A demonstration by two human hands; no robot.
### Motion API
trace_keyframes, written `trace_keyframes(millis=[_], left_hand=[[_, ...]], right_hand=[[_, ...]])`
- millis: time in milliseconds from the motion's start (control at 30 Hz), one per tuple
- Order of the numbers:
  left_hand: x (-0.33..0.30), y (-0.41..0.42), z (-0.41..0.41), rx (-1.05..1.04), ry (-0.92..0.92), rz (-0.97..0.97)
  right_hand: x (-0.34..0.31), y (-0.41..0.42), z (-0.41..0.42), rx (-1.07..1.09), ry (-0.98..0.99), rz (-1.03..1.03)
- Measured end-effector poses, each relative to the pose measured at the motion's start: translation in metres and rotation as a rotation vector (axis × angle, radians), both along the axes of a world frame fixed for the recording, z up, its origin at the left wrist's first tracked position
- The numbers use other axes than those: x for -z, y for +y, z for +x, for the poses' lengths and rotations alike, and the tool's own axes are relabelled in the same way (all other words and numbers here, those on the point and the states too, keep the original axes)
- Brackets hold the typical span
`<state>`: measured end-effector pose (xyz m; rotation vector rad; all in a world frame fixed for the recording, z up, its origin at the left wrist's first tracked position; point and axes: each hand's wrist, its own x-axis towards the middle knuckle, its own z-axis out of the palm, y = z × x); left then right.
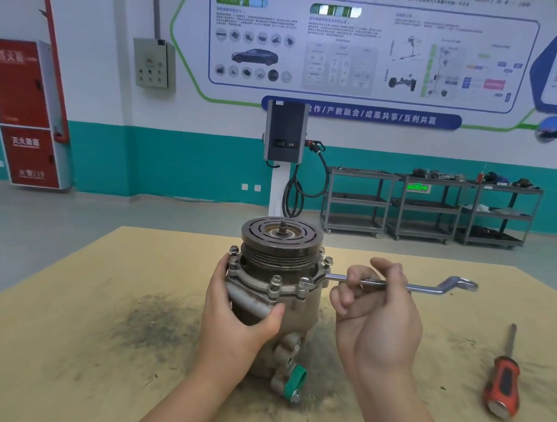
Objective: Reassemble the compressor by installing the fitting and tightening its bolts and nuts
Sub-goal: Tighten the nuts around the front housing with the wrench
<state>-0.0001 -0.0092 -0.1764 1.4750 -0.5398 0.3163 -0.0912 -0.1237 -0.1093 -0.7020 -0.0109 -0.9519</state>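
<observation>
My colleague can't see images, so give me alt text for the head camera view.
A right hand holds a ring wrench on a flange bolt of an upright compressor, which the left hand steadies. An orange-handled screwdriver lies to the right on the table.

compressor (274,296) on table (67,295), screwdriver (504,380) right

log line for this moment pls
step: tightening flange bolt | left hand: steadies compressor | right hand: holds ring wrench on bolt | screwdriver: idle on table
</observation>
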Motion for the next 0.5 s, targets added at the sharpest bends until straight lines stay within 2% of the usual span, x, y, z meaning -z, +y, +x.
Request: trace_keyframes(millis=[333, 400, 500], left_hand=[[0.000, 0.001, -0.001, 0.014, 0.002, 0.013], [0.002, 0.000, 0.001, 0.002, 0.008, 0.002], [0.004, 0.000, 0.002, -0.008, 0.025, -0.026]], right_hand=[[-0.004, -0.010, 0.007, -0.103, 0.060, -0.027], [-0.003, -0.002, 0.004, 0.013, 0.073, -0.153], [0.009, 0.028, -0.001, 0.274, -0.012, -0.441]])
